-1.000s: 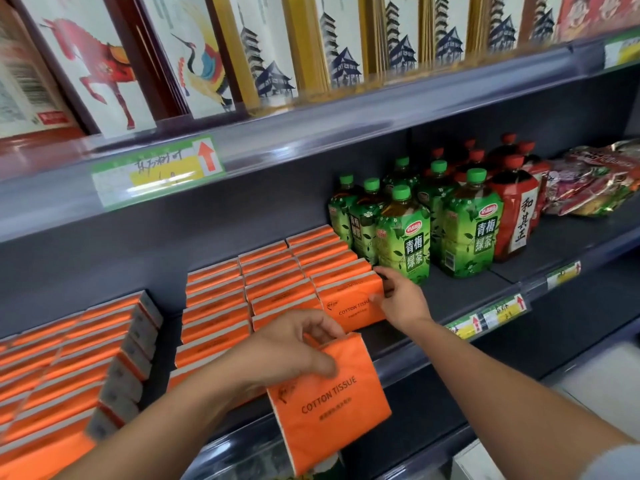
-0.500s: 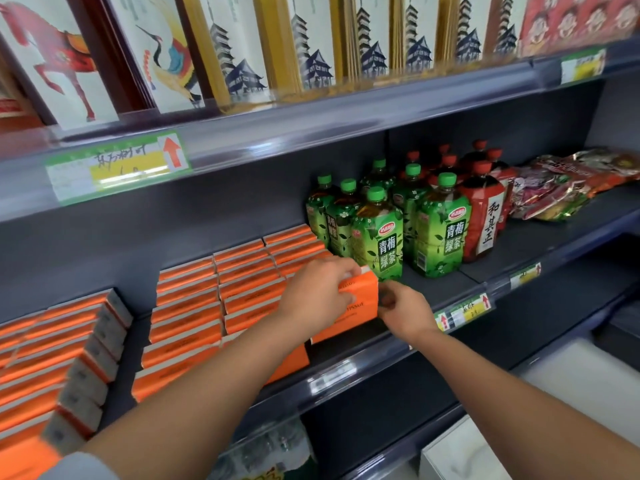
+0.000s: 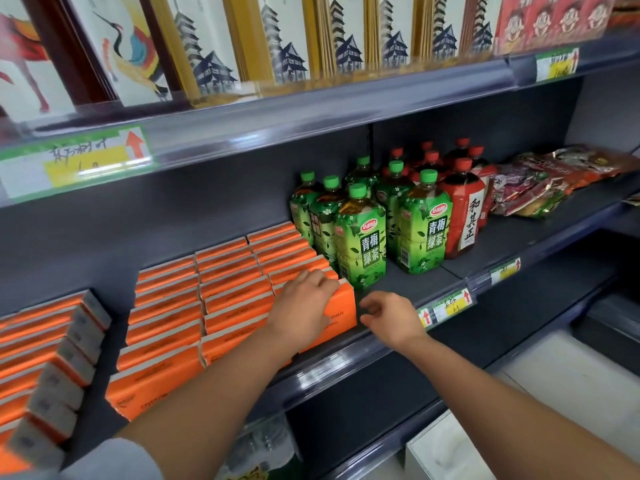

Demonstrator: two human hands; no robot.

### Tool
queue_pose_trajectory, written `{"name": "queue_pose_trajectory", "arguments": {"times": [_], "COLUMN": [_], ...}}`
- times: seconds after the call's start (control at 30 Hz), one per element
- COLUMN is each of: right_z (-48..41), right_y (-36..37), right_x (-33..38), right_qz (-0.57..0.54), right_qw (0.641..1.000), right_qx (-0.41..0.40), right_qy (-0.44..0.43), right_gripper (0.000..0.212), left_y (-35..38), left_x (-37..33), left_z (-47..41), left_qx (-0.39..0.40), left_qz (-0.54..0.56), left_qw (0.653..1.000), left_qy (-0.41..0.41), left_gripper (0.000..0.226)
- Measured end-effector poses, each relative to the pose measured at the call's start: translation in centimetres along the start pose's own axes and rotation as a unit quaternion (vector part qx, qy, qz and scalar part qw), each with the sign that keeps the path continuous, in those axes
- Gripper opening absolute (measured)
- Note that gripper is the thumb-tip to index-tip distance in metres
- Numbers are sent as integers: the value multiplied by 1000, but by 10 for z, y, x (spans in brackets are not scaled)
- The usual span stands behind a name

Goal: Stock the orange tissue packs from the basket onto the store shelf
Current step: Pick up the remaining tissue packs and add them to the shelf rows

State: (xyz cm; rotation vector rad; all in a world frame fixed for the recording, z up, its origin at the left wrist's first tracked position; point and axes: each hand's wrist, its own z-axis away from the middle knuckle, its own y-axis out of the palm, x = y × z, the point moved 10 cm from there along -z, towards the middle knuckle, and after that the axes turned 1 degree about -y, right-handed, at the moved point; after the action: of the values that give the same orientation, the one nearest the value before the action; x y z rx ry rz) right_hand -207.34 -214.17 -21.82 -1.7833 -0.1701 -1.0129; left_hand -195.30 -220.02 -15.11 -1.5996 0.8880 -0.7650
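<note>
Front orange tissue pack [image 3: 341, 308] upright at centre frame, heading right-hand row of orange packs [image 3: 228, 292] on shelf [image 3: 415, 284], just left of green tea bottles [image 3: 363, 244]. Left hand [image 3: 304, 306] on its top edge, fingers curled over it, seemingly gripping; thumb hidden. Right hand [image 3: 391, 317] just right of pack, not touching, fingers loosely curled and apart, holding nothing. Red bottles [image 3: 464, 209] right of green ones.

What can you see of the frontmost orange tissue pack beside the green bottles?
The front tissue pack is a flat orange packet in a soft-looking wrapper with dark lettering, partly hidden, and a pale top edge. It stands upright on the shelf, closing the row beside a green tea bottle. The left hand holds it, fingers curled over its top; the right hand hovers clear.
</note>
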Motion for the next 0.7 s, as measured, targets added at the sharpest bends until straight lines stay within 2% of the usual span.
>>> {"name": "queue_pose_trajectory", "arguments": {"times": [0.37,0.6,0.7], "right_z": [21,50,65], "right_y": [-20,-28,-34], "right_x": [-4,-19,-26], "right_qz": [22,125,172], "right_qw": [998,992,985], "right_qx": [-54,-28,-16], "right_qy": [-29,-14,-10], "right_gripper": [19,25,29], "left_y": [0,-3,-2], "left_x": [-1,-19,-40], "left_z": [8,24,35], "left_qx": [-38,-73,-75], "left_qz": [-94,-120,-100], "left_qw": [995,990,992], "left_qy": [-11,9,36], "left_gripper": [55,69,59]}}
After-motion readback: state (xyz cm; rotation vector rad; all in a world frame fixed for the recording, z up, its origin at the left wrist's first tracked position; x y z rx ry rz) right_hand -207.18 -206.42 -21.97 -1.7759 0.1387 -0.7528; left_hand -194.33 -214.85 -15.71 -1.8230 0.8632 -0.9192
